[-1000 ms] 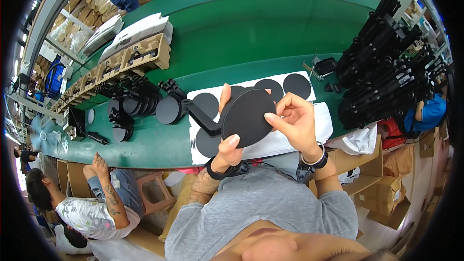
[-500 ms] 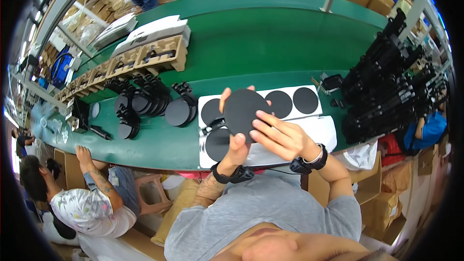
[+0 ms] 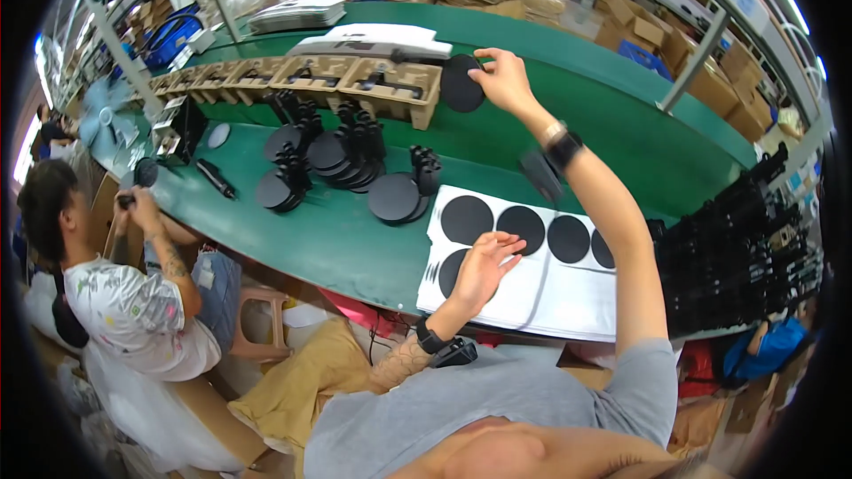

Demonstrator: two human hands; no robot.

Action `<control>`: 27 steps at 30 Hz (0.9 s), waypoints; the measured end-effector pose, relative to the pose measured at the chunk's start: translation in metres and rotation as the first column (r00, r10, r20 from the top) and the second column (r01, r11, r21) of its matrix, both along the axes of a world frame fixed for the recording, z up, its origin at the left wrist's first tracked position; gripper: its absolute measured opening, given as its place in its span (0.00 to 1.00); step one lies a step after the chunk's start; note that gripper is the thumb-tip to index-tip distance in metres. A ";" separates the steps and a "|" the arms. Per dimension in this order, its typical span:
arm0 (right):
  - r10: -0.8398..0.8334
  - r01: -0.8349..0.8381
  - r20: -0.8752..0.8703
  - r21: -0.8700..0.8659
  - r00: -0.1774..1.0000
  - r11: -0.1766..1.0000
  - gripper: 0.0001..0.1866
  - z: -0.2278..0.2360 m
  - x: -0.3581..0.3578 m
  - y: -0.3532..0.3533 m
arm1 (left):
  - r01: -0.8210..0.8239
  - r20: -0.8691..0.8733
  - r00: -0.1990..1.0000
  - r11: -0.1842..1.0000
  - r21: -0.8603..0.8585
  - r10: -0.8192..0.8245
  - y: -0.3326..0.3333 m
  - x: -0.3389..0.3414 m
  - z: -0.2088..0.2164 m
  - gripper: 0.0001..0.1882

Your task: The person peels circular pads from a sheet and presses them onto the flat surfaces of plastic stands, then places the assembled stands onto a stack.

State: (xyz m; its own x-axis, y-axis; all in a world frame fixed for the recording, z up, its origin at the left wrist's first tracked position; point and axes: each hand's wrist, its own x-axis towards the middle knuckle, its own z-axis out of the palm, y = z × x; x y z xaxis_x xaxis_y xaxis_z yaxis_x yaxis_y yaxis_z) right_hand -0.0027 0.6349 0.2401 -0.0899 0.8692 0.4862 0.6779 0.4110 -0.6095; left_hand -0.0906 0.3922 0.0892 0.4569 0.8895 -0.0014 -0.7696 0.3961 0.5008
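Green tabletop (image 3: pixel 324 253) spreads below; toward its far edge, the right grip (image 3: pixel 504 82) pinches a black disc (image 3: pixel 461 87) beside a tray (image 3: pixel 426 110); a loose pinch could drop it. Left grip (image 3: pixel 482 271) looks released.

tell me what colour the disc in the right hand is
Plain black; the disc shows best in the head view.

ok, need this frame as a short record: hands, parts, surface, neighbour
right hand: gripping black disc part by its edge, raised beside brown tray
left hand: open, holding nothing, over white sheet; contact unclear
on sheet: flat black discs
left of sheet: stacked disc-based parts
far right: dense black parts
surface: green bench
co-worker: seated at left, holding small black object
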 end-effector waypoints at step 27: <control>-0.051 -0.032 0.601 0.127 0.797 0.991 0.25 -0.082 -0.003 0.104 | 0.038 0.241 0.971 0.989 -0.140 -0.003 0.007 0.035 0.006 0.22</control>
